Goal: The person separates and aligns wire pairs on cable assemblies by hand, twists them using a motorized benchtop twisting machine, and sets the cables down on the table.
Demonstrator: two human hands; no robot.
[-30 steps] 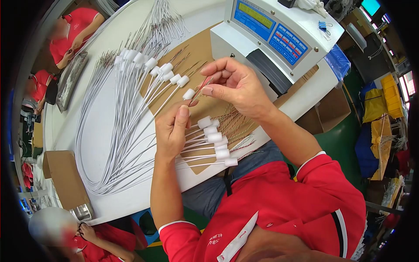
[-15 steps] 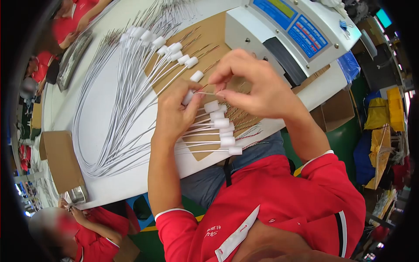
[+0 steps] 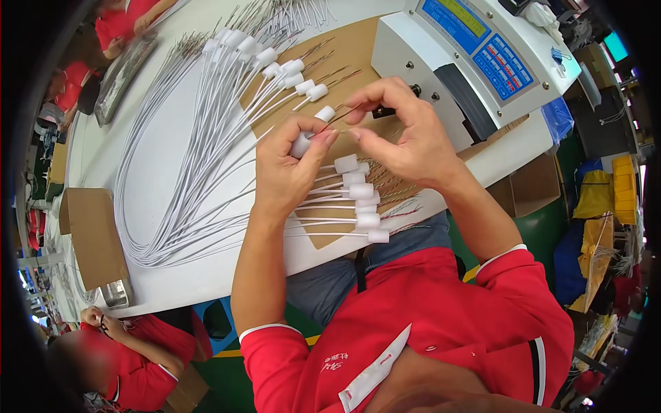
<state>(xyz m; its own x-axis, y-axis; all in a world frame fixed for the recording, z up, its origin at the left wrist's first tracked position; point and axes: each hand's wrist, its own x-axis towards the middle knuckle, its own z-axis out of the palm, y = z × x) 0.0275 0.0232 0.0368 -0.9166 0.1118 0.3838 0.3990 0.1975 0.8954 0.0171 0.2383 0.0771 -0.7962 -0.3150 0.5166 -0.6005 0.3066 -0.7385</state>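
My left hand (image 3: 289, 165) is closed around a white cylindrical sleeve (image 3: 301, 145) near the end of a white cable. Thin wires stick out past its thumb and forefinger; a dark reddish wire (image 3: 339, 120) slants up to the right. My right hand (image 3: 412, 134) is just to the right, its thumb and forefinger apart, with fingertips close to these wires. Whether a fingertip touches a wire, I cannot tell. Another white sleeve (image 3: 325, 113) lies just beyond my left hand. Below both hands is a row of sleeved cables (image 3: 361, 191) with twisted coloured wire ends.
A large bundle of white cables (image 3: 180, 206) loops across the left of the table. A white machine with a blue keypad (image 3: 505, 65) stands at the back right. A cardboard box (image 3: 96, 237) is at the left edge. Co-workers in red shirts sit along the left.
My right thumb and forefinger have moved farther apart. The dark reddish wire now stands out between the hands, where a pale wire reached my right thumb before. The view has shifted slightly.
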